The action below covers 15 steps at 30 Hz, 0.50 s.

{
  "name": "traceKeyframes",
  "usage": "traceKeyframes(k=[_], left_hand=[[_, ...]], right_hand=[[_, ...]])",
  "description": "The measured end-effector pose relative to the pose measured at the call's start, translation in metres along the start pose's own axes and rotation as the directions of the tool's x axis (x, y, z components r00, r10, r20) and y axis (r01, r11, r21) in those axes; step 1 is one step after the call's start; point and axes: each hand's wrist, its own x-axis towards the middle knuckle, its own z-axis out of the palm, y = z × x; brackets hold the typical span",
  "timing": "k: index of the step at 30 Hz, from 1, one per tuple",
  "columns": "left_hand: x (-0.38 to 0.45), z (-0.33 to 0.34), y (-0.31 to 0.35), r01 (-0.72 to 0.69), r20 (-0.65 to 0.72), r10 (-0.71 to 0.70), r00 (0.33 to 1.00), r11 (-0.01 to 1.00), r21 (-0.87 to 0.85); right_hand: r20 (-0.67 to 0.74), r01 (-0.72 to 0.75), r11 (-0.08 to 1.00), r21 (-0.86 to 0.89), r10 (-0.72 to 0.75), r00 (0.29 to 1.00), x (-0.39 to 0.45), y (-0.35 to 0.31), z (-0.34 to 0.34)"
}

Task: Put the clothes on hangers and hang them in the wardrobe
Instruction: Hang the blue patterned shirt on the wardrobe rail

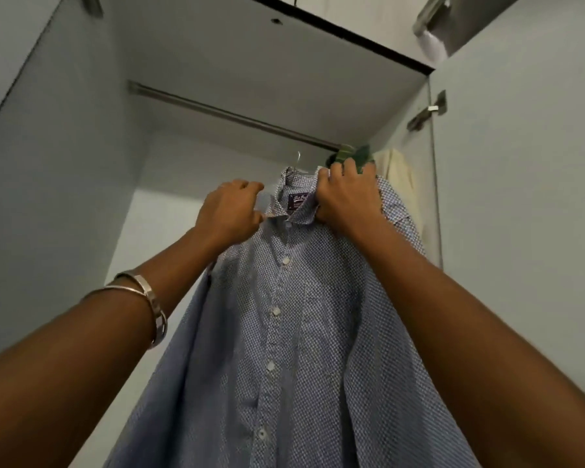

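1. The blue patterned shirt [294, 332] hangs buttoned in front of the open wardrobe [217, 62], below its metal rail [230, 114].
2. A thin hanger hook [297, 161] pokes up from the collar, not yet on the rail.
3. The left hand [232, 212] pinches the collar's left side; the right hand [347, 197] grips its right side.
4. A green garment [355, 157] and a cream garment [399, 184] hang at the rail's right end.
5. Metal bangles [142, 298] circle the left forearm.

Silver bangle [142, 300]; door hinges [428, 111] upper rt.

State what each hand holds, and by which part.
Both hold the blue shirt: left hand at its left collar, right hand at its right collar.
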Motion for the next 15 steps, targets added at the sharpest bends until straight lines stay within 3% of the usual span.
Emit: traceKeyframes(k=[7,15], left_hand=[[0.057,0.089,-0.061,-0.059,0.003,0.059,0.998,0.997,0.045],[0.141,0.186,-0.098,-0.150,-0.010,0.150,0.989,0.988,0.036]], right_hand=[[-0.016,-0.132,0.988,-0.076,0.131,0.991,0.071,-0.023,0.094],[-0.091,-0.281,0.936,-0.211,0.268,0.959,0.162,0.000,0.186]])
